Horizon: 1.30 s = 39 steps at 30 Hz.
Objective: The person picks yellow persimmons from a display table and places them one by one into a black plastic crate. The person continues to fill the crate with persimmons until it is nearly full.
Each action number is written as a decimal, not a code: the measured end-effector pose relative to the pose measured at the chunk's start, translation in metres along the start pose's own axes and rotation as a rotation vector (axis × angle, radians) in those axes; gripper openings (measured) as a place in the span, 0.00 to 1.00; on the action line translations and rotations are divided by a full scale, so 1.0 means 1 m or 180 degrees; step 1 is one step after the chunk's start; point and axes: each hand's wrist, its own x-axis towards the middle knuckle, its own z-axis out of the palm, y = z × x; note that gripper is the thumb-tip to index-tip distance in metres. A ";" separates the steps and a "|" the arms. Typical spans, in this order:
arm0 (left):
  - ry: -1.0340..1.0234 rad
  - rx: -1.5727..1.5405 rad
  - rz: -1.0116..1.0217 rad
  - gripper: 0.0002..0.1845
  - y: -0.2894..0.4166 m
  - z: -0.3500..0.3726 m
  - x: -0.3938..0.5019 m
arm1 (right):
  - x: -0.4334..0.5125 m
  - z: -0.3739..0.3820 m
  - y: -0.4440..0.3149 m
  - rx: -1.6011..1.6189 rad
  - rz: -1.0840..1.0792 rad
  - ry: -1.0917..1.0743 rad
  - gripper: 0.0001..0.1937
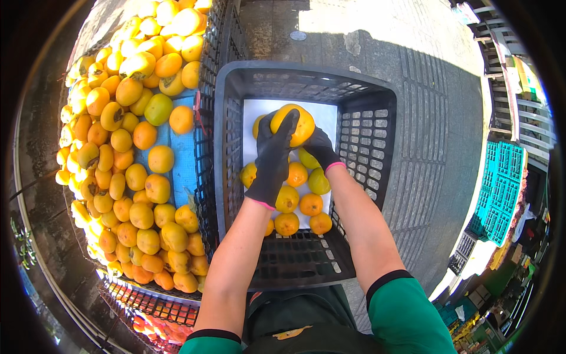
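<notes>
Black gloves with pink cuffs cover both hands over a black plastic crate [305, 66]. My left hand [276, 152] grips a yellow-orange persimmon [300, 126], its thumb and fingers around the fruit's left side. Against the lower right of that fruit is my right hand [322, 145], its fingers partly hidden; whether it grips the fruit too, I cannot tell. Below the hands, several persimmons [287, 199], orange and yellow-green, lie on a white sheet [325, 110] on the crate's floor. One more persimmon [256, 127] shows partly behind my left hand.
Left of the crate, a black mesh-sided bin with a blue lining [183, 155] holds a large heap of persimmons [141, 215]. Red fruit [163, 329] sits in another crate at the lower left. Grey paving [415, 110] runs along the right, with turquoise crates [499, 190] beyond.
</notes>
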 end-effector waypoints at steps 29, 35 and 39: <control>-0.0021 0.5298 0.1371 0.43 -0.111 -0.073 -0.043 | -0.019 0.007 0.007 -0.0844 0.0364 -0.0227 0.51; -0.0514 0.5237 0.1314 0.45 -0.136 -0.093 -0.094 | -0.003 -0.002 0.002 -0.0367 0.0259 -0.0222 0.41; -0.0969 0.5444 0.1043 0.43 -0.124 -0.094 -0.118 | -0.006 -0.004 0.003 -0.0245 0.0576 -0.0479 0.41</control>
